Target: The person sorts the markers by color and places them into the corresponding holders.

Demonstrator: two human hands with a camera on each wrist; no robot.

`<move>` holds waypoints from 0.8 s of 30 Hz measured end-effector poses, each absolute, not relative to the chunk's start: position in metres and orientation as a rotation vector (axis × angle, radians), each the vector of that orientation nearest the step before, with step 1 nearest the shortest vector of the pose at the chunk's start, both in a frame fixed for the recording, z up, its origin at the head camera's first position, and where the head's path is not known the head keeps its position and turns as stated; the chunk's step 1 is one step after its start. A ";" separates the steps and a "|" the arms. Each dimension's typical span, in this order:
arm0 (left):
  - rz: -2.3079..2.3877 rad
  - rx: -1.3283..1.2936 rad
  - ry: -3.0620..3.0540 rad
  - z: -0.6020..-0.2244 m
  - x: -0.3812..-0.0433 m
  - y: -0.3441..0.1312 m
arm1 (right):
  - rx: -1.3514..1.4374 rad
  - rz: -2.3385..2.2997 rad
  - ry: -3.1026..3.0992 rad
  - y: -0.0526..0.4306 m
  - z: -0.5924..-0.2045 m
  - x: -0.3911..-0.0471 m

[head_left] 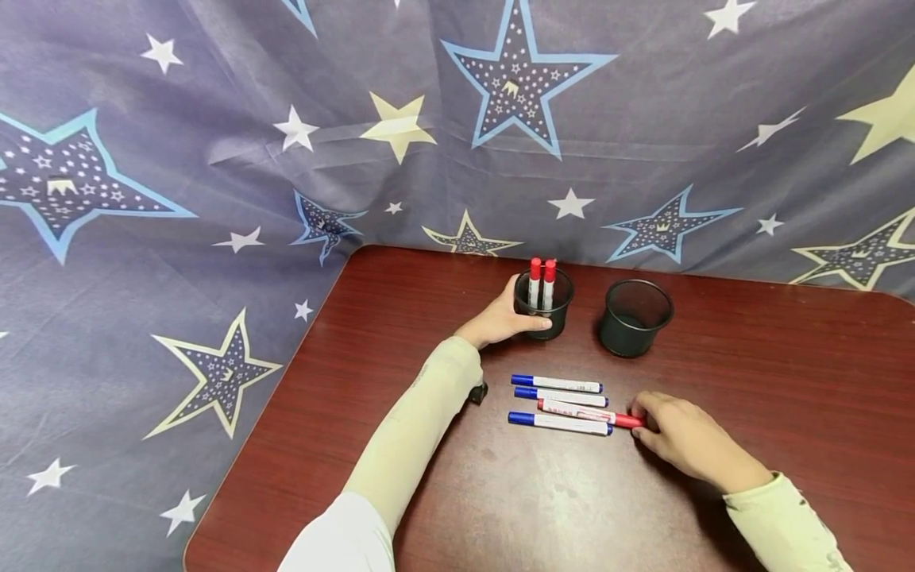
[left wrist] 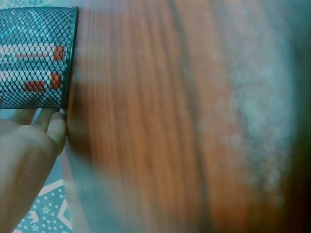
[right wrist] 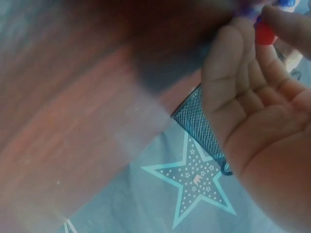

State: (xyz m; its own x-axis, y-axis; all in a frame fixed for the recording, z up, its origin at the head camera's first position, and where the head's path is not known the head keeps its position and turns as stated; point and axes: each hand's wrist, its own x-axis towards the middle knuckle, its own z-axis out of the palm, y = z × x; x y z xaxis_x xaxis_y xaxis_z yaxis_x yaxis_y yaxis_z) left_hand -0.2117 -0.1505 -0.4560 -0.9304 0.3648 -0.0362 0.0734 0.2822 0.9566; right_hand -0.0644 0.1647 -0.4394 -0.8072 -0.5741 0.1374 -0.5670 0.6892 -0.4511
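At the back of the table my left hand holds a black mesh pen cup, thumb across its front and fingers round the far side. Two red-capped whiteboard markers stand upright in this cup; their white barrels show through the mesh in the left wrist view. My right hand pinches the red cap end of another red marker, which lies among blue markers. Two blue markers lie beyond it, and one blue marker lies on its near side, partly overlapped in this view.
A second black mesh cup stands upright to the right of the held one, with no markers showing in it. The dark red wooden table ends at a star-printed cloth behind and to the left.
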 end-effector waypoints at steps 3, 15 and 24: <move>1.696 0.403 2.299 -0.456 -0.212 -0.150 | -1.001 -0.806 2.856 0.168 -0.438 -0.066; 1.686 0.413 2.321 -0.456 -0.212 -0.149 | -1.138 -1.023 2.908 0.169 -0.421 -0.064; 1.666 0.407 2.331 -0.457 -0.213 -0.151 | -1.071 -1.251 2.891 0.165 -0.401 -0.063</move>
